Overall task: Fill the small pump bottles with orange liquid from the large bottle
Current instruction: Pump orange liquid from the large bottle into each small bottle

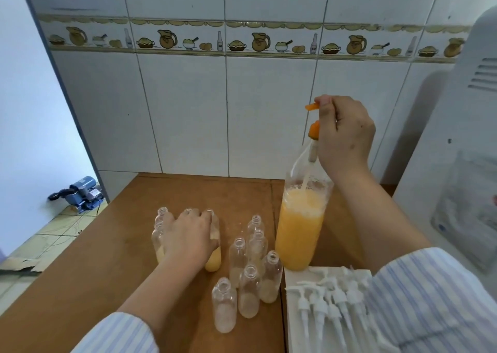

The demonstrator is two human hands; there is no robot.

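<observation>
While the left hand (189,235) grips small bottles (212,241) at lower centre of the table (107,245), the right hand (343,135) pinches the orange pump (313,116) atop the large bottle (300,226) right of centre.

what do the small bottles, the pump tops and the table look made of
Small bottles: clear plastic probably, see-through, thin-walled; glass not excluded.
Pump tops: opaque white plastic, matte, moulded.
Table: brown wood or laminate board, smooth and dull, with a seam visible.
</observation>
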